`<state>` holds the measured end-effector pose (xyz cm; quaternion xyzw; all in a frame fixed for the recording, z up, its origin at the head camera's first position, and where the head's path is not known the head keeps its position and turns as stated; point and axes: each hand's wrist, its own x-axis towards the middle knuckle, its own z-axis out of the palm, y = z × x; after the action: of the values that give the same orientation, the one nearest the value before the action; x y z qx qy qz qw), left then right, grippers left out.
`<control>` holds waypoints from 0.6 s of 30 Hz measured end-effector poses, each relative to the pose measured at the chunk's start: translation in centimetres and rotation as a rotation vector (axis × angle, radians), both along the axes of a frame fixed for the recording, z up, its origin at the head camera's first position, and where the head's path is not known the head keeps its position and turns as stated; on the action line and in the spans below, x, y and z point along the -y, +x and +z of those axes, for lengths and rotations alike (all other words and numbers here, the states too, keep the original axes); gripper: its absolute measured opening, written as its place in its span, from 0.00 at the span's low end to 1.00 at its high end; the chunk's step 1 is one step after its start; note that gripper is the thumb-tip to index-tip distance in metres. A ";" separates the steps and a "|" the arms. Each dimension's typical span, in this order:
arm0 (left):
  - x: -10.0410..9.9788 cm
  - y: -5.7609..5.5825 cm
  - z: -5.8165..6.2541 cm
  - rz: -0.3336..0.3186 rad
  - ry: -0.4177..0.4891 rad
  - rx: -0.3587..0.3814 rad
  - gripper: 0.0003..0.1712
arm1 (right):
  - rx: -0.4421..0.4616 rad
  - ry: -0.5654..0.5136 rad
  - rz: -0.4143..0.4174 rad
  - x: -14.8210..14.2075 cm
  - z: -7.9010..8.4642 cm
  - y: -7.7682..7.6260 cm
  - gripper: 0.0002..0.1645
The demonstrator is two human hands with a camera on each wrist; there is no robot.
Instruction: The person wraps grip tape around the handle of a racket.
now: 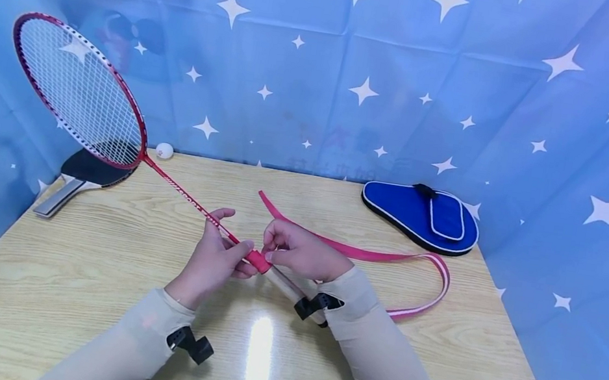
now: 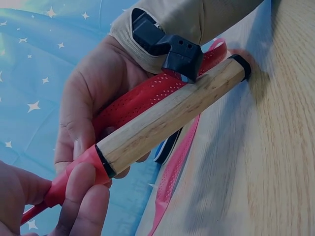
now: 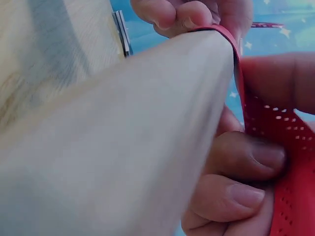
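Observation:
A red badminton racket slants across the head view, its strung head raised at the upper left. My left hand grips it near the top of the handle, thumb and fingers about the red-wrapped cone. Below that wrap the bare wooden handle shows, with a black cap at its end. Beside it my right hand pinches a red perforated grip tape, which passes round the top of the wood. The tape's loose length trails over the table behind the right hand and loops at the right.
A black table tennis bat with a grey handle lies at the table's left edge, partly behind the racket head. Near it sits a white ball. A blue bat case lies at the back right. Blue star-patterned curtains surround the wooden table.

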<state>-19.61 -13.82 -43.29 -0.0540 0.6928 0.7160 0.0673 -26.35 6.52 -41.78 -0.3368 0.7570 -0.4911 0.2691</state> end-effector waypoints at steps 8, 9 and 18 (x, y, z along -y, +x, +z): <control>0.0 0.0 0.1 0.002 -0.005 0.005 0.39 | -0.176 0.152 -0.098 -0.1 0.9 0.4 0.10; 0.0 0.0 0.1 0.003 -0.006 0.005 0.39 | -0.212 0.176 -0.112 0.0 0.9 0.5 0.10; 0.1 0.0 0.2 0.002 -0.016 -0.004 0.39 | -0.365 0.166 -0.145 1.2 0.7 1.4 0.18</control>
<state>-19.57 -13.91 -43.13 -0.0537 0.6986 0.7106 0.0649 -25.00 5.30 -41.11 -0.3417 0.8532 -0.3759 0.1184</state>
